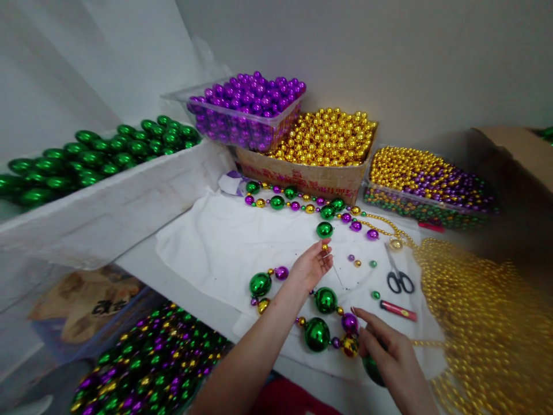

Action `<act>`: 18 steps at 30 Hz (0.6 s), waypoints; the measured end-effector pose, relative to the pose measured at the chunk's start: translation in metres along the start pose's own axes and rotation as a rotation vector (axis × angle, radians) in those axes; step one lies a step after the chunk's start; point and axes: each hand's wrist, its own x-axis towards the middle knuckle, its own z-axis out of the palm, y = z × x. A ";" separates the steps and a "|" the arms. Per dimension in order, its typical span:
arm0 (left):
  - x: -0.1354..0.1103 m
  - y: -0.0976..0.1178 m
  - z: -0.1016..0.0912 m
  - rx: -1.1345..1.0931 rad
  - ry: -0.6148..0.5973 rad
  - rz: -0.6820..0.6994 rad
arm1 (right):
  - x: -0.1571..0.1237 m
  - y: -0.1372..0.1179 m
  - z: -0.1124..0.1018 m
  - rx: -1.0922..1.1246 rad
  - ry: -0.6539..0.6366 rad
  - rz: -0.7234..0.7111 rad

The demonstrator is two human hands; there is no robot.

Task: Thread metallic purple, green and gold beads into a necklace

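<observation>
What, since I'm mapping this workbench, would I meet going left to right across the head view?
White box of green beads → clear tub of purple beads → left hand with a small gold bead → right hand → heap of gold strands.

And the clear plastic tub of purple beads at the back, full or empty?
Full: purple beads heap above the rim of the clear plastic tub and show through its side.

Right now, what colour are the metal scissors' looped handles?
The looped handles are black, in the head view.
</observation>
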 end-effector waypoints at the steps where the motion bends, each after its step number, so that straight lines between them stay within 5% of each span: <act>1: 0.000 -0.001 0.000 -0.005 0.005 -0.003 | 0.000 0.001 0.000 0.004 -0.028 0.005; 12: 0.001 -0.002 -0.004 -0.067 0.021 -0.005 | 0.001 0.003 -0.002 0.012 -0.078 -0.001; 18: -0.002 -0.001 -0.003 -0.055 0.001 0.024 | 0.001 0.004 0.001 0.015 0.006 -0.016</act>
